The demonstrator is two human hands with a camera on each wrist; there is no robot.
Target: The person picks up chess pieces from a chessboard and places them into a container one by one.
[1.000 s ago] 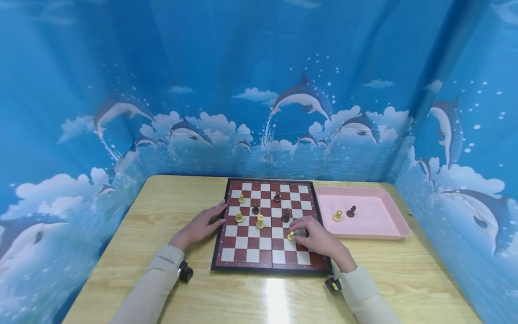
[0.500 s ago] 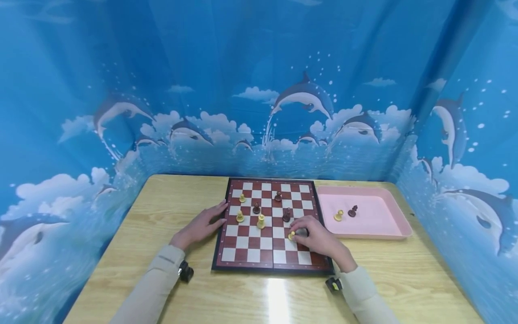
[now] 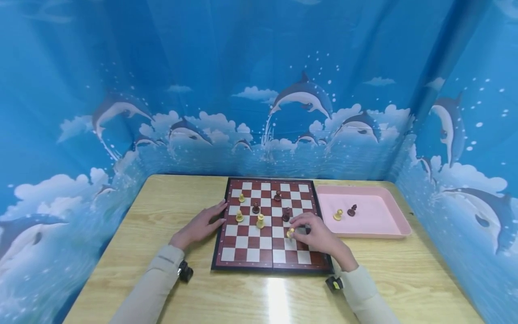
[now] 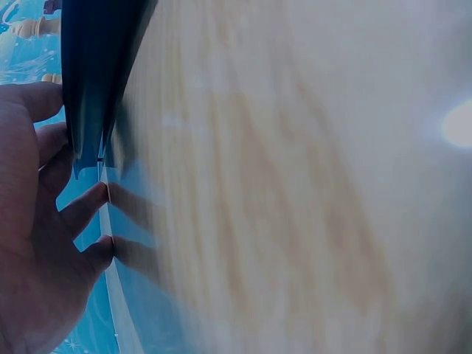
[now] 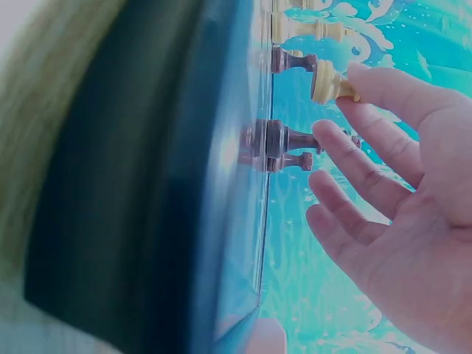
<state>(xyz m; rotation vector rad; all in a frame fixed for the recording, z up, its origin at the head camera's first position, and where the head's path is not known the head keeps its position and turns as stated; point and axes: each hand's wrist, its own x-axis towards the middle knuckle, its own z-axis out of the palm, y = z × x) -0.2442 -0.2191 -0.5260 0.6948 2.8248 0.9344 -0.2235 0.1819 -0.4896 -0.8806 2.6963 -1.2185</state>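
Note:
My right hand [image 3: 317, 234] pinches a pale yellow chess piece [image 3: 290, 232] between thumb and forefinger over the right half of the chessboard [image 3: 243, 255]. In the right wrist view, the base of this chess piece [image 5: 322, 81] hangs clear of the board, tilted, and its top is partly hidden by the fingers. The other fingers of that hand spread loosely. My left hand [image 3: 199, 228] rests with extended fingers against the board's left edge. Just beyond the right fingertips stands a dark chess piece [image 3: 286, 215]. A taller pale yellow piece [image 3: 260, 221] stands left of the board's centre fold.
Two more dark pieces [image 3: 256, 208] and two small pale yellow pieces [image 3: 239, 216] stand further back on the board. A pink tray [image 3: 380, 235] to the right holds one yellow piece [image 3: 337, 215] and one dark piece [image 3: 352, 210]. A dolphin-print curtain [image 3: 259, 112] rises behind the wooden table [image 3: 174, 198].
The right hand has raised the pale yellow chess piece slightly off its square and tilted it. The left hand and the other pieces stay where they were.

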